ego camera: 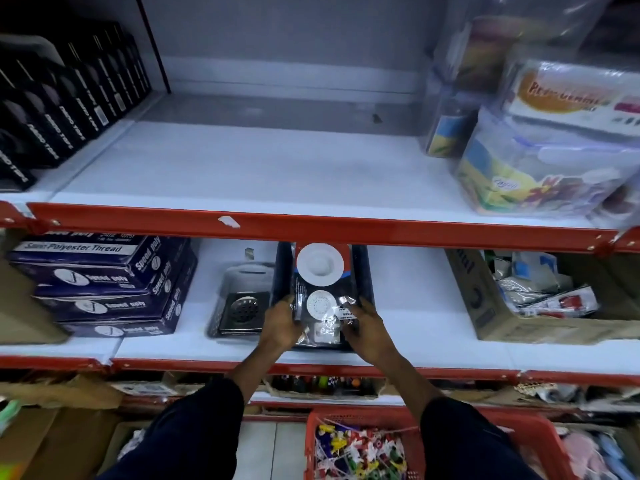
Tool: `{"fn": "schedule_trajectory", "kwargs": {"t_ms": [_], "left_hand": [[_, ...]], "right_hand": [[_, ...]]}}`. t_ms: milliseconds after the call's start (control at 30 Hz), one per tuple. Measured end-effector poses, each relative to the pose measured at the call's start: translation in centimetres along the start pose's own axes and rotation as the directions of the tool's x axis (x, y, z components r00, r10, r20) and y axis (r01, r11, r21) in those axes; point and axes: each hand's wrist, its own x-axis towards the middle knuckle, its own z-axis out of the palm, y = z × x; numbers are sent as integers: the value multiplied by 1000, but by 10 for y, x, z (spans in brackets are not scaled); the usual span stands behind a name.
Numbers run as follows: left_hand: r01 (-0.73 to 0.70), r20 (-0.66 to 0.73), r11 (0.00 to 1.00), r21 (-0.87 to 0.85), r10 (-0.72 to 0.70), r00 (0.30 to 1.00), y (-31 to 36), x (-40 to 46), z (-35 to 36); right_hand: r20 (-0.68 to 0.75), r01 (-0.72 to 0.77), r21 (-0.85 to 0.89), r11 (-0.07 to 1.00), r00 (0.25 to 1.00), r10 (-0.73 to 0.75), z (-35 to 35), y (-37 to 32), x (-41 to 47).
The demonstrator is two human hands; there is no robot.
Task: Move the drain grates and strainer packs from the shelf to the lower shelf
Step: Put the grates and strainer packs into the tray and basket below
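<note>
We hold a glossy plastic strainer pack [320, 299] on the lower shelf [415, 306], left hand [280, 323] and right hand [363, 327] fingers curled around its edges, beside a square metal drain grate [242, 311].

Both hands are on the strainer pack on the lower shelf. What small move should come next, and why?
Probably let go and draw both hands back. The strainer pack already lies on the lower shelf beside the drain grates, with the left hand and right hand on its edges, and the middle of the upper shelf looks bare.
</note>
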Motion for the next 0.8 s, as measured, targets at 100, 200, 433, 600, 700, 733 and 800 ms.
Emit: {"fn": "schedule_trajectory", "kwargs": {"t_ms": [100, 200, 433, 600, 700, 733, 800], "left_hand": [[-37, 30, 997, 67, 35, 999, -6, -3, -2], [-85, -4, 992, 97, 86, 996, -10, -7, -13], [-115, -137, 974, 198, 143, 980, -52, -23, -49], [-111, 83, 923, 368, 87, 993, -70, -5, -63], [-151, 171, 898, 412, 87, 982, -71, 7, -65], [-155, 190, 895, 419, 81, 978, -70, 10, -65], [-140, 211, 900, 413, 55, 976, -74, 12, -64]], "right_hand": [[37, 14, -66, 998, 999, -11, 4, 2, -3], [-28, 0, -61, 998, 1000, -2, 2, -7, -7], [4, 240, -353, 904, 967, -255, 17, -31, -11], [106, 261, -542, 799, 964, -243, 22, -60, 20], [149, 224, -605, 764, 974, -168, 22, -77, 43], [161, 190, -618, 763, 980, -114, 22, -80, 48], [187, 110, -636, 763, 982, 14, 24, -82, 54]]}}
